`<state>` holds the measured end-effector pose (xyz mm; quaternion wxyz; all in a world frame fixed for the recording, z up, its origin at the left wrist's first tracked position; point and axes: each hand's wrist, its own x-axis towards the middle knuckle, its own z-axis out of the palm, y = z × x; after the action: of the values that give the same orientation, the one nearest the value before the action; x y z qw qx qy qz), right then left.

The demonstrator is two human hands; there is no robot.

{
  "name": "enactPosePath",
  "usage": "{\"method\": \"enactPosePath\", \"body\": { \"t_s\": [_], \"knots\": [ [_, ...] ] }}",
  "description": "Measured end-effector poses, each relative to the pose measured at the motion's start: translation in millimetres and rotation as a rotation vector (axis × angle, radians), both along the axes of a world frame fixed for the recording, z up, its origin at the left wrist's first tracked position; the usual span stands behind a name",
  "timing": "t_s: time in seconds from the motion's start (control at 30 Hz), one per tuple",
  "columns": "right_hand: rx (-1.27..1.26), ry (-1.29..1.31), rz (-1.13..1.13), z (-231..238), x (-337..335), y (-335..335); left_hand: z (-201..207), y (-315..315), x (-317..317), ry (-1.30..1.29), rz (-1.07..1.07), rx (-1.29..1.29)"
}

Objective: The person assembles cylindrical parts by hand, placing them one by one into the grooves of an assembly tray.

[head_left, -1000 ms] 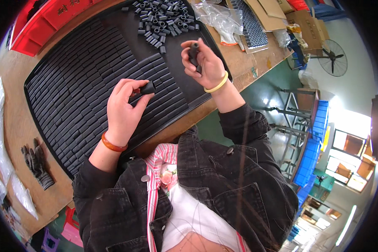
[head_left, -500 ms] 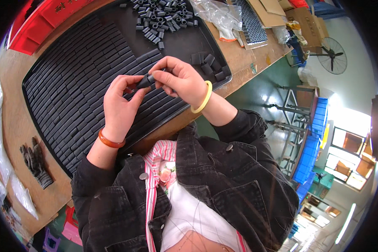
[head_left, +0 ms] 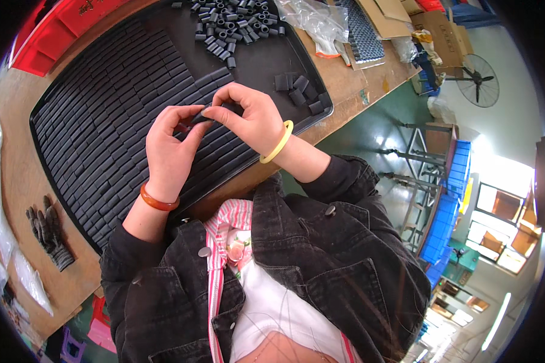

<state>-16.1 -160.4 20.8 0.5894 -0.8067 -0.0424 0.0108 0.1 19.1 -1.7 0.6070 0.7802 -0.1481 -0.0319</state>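
Between my hands is a small black tube-like piece (head_left: 203,115), mostly covered by my fingers. My left hand (head_left: 171,140) pinches one end with thumb and fingertips. The thumb and curled fingers of my right hand (head_left: 248,118) close on the other end, touching the left fingertips. Both hands are above a large black tray (head_left: 181,36), over tightly packed rows of black pieces (head_left: 115,109). Loose short black tubes (head_left: 239,21) lie heaped at the tray's far side. To the right of my right hand sit several flat black pieces (head_left: 297,97).
A dark work glove (head_left: 49,236) and clear plastic wrapping (head_left: 3,199) lie on the wooden table at left. A red bin (head_left: 60,36) stands at the far left. Plastic bags (head_left: 315,21) and cardboard (head_left: 384,18) are at the far right. A fan (head_left: 478,80) stands beyond the table.
My right hand has moved slightly left and in toward my left hand. The black piece, more visible before, is now mostly hidden between the fingers.
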Motion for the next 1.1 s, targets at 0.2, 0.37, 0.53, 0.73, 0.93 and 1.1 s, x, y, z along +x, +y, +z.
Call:
{"method": "enactPosePath", "body": {
  "t_s": [0.2,0.37,0.53,0.73,0.93,1.1],
  "knots": [
    [-0.226,-0.181,0.0,7.6,-1.4,0.1,2.5,0.5,1.1,-0.097,0.015,0.027],
    [-0.12,-0.068,0.016,1.4,0.7,-3.7,7.6,-1.1,1.4,-0.116,0.023,0.039],
    [0.102,0.124,-0.046,4.7,26.8,-15.0,9.1,0.7,0.8,-0.151,0.093,-0.003],
    [-0.254,-0.148,-0.11,-12.0,140.3,-22.9,7.2,-2.4,5.1,-0.196,0.058,-0.001],
    [-0.518,-0.057,-0.149,-38.5,236.6,33.1,5.1,4.3,4.3,-0.174,0.027,0.019],
    [-0.909,0.136,-0.056,-47.2,266.2,50.1,8.3,4.0,5.9,-0.197,0.014,0.013]
  ]
}}
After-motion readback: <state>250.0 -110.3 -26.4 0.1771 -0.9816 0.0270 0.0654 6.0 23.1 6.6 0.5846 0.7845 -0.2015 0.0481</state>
